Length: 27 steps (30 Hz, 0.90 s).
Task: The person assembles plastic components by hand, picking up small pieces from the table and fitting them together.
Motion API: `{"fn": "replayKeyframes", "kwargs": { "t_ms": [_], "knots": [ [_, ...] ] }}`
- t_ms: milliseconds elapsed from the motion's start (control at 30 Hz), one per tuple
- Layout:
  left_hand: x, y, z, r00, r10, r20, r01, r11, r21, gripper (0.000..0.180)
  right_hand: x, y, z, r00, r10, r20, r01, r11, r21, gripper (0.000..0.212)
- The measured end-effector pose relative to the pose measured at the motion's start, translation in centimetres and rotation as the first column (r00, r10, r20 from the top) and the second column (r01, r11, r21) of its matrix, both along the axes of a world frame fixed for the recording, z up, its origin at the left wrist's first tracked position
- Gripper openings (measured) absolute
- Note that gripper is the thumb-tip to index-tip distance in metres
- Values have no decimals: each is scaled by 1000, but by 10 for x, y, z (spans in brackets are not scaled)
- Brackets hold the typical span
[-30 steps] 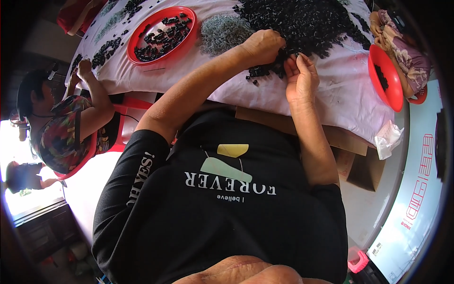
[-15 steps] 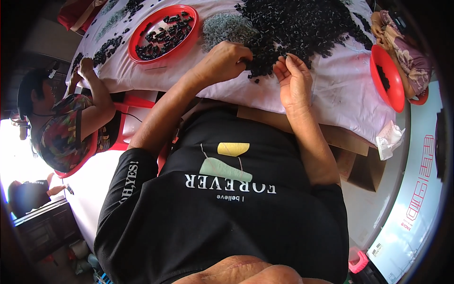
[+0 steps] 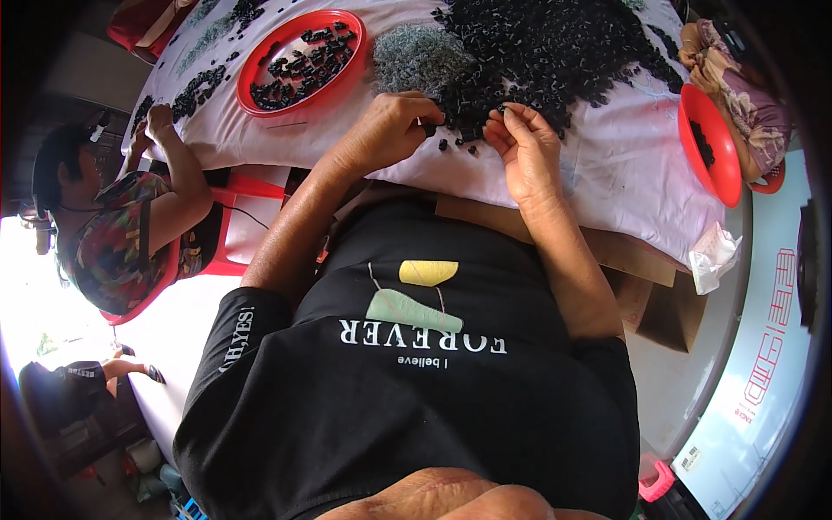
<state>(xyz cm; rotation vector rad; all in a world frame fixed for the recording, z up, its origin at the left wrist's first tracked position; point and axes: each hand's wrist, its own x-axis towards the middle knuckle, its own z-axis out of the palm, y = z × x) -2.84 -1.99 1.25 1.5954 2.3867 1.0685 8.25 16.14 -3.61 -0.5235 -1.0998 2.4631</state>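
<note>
Apparent piece-handling step: your left hand [image 3: 390, 130] grasps a black piece [image 3: 428, 131], your right hand [image 3: 529, 154] pinches (contents indiscernible), and the next move likely needs fingertip precision

Glossy black pieces [image 3: 555, 52] sit beside silvery-grey ones [image 3: 420, 61] on a pale pink cloth [image 3: 624, 156]. The tray [image 3: 358, 61] and bowl [image 3: 722, 165] are bright red. The wearer's shirt [image 3: 407, 425] is black with white lettering and yellow and mint-green shapes. One neighbour's top [image 3: 108, 247] is mottled red, green and black; another's sleeve [image 3: 756, 113] is mauve with cream florals.
</note>
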Motion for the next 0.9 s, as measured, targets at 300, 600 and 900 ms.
{"fn": "replayKeyframes", "kwargs": {
  "t_ms": [300,600,900],
  "knots": [
    [5,-3,-20,997,-13,-79,10,999,-44,29,2,-6,-1,993,115,-13,-115,992,49,12],
    [0,-8,-11,999,3,-36,-5,999,-37,25,2,-4,-2,989,148,6,-148,987,60,14],
    [6,-7,-22,995,-40,-90,33,997,-77,23,1,-7,1,989,145,-14,-144,988,52,12]
  ]
}}
